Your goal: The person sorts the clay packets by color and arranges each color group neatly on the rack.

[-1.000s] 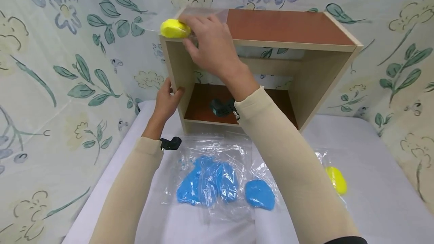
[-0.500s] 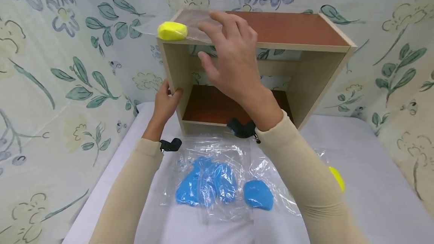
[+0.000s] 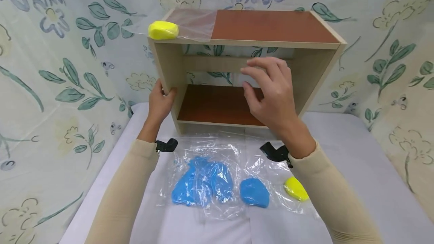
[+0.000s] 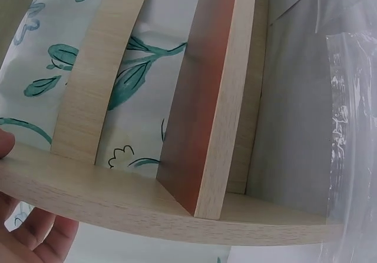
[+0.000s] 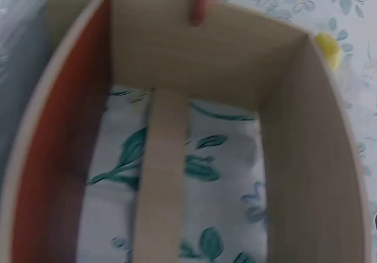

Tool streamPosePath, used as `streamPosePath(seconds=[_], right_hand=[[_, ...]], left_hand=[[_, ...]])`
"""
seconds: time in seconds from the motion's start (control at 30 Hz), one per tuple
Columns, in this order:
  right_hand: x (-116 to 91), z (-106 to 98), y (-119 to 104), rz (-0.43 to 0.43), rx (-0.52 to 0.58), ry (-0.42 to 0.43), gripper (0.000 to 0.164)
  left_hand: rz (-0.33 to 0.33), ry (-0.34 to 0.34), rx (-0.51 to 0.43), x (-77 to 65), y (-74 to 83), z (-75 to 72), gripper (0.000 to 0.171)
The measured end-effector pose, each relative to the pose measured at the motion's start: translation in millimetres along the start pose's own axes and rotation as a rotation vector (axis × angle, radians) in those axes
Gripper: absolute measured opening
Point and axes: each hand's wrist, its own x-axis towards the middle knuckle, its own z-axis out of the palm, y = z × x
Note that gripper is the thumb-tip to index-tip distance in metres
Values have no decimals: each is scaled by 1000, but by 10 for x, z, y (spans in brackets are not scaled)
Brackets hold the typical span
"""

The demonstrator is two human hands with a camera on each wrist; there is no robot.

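Head view: left hand [image 3: 161, 101] clamped on the left side panel of an open-fronted, pale-wood shelf unit with red-brown boards [image 3: 274, 27]. Left-wrist view shows thumb on the panel's inner face, fingers round the outer face. Right hand [image 3: 272, 89] hangs before the unit's open compartment, fingers bent, thumb and fingertips apart.

Smooth, bright-yellow oblong lump [image 3: 163, 30] sits on the unit's top, at the front left corner; clear, thin plastic bag [image 3: 200, 25] spreads from it rightward over the red-brown top board and leftward past the edge.

Unit stands on a white cloth-covered table [image 3: 342, 150]. On the cloth in front, left to right: shapeless bright-blue mass [image 3: 203, 183] under crinkled clear plastic, number of pieces unclear; rounded bright-blue lump [image 3: 254, 193] just beside it; bright-yellow oval lump [image 3: 295, 189], near the right sleeve. Behind: pale fabric backdrop with painted flowers and green leaves [image 3: 78, 89].
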Motion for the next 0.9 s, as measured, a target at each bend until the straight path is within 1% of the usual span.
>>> streamPosePath(seconds=[0.1,0.17,0.27,0.37,0.47,0.57,0.67,0.73,0.87,0.9], right_hand=[[-292,-86,115,-14,35,57,12],[-487,-149,188,-12,40,68,12],[-738,-240,286,-2,20,45,15],[-973,-344,358,10,-29,17,20],[-1210,-454,421,12,-101,-45,25],[-1435,-556,487,29,-159,-128,29],[-1642,-653,545,71,-187,-208,33],[-1775,-713,568,107,-200,-252,39],[-2064,-863,580,192,-197,-345,33],[-2134,-904,577,210,-193,-366,28]], left_hand=[[-1,9,11,-17,-17,6,49],[1,13,11,-29,-26,10,49],[9,24,7,-47,-35,12,48],[14,31,11,-62,-40,13,46],[18,21,19,-69,-44,10,46],[33,2,26,-58,-35,4,47],[42,-17,26,-49,-15,-8,48],[27,-27,27,-45,-7,-13,50],[13,-40,28,-30,24,-22,50],[11,-45,29,-24,32,-23,50]])
